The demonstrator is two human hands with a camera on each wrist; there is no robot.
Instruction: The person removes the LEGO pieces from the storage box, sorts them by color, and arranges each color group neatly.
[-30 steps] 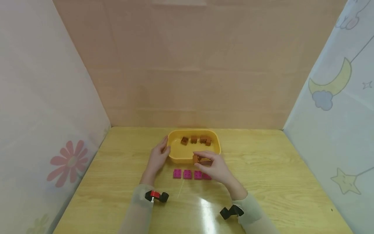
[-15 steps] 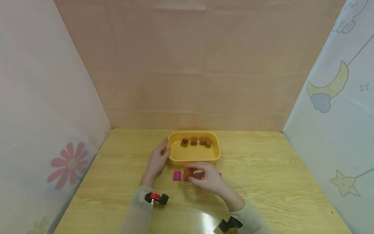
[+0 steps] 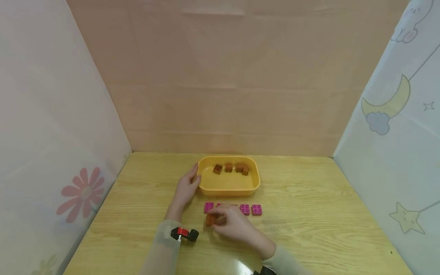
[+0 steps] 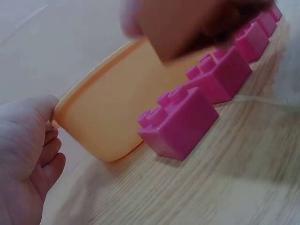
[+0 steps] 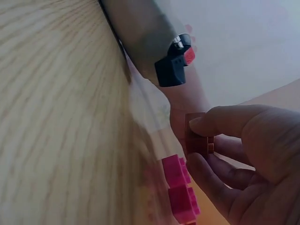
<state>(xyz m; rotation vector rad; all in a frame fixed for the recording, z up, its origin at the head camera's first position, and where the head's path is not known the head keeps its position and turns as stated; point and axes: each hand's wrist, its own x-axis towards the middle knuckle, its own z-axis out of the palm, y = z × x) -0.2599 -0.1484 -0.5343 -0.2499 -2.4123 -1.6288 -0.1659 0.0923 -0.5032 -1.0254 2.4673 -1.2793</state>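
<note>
My right hand (image 3: 235,223) pinches an orange-brown toy building brick (image 3: 210,220) between thumb and fingers, just in front of the row of pink bricks. The right wrist view shows this brick (image 5: 197,140) tilted, its studs toward the palm; it is blurred in the left wrist view. At the left end of a yellow plastic tub (image 3: 229,192), my left hand (image 3: 185,189) grips the rim, thumb on the edge and fingers curled against the outside. Several pink bricks lie studs up in front of the tub, the leftmost pink brick (image 4: 180,126) nearest the left hand. My right hand partly hides the row.
Inside the tub, several orange-brown bricks (image 3: 228,167) lie along the far side. The wooden table (image 3: 309,198) ends at a tan backdrop (image 3: 227,95), with patterned white panels (image 3: 388,152) at both sides. Each wrist wears a black camera mount (image 3: 184,233).
My right hand has carried the orange-brown brick from the tub's front edge toward me and left, past the pink row. Pink bricks on the right are uncovered. The left hand stays at the tub.
</note>
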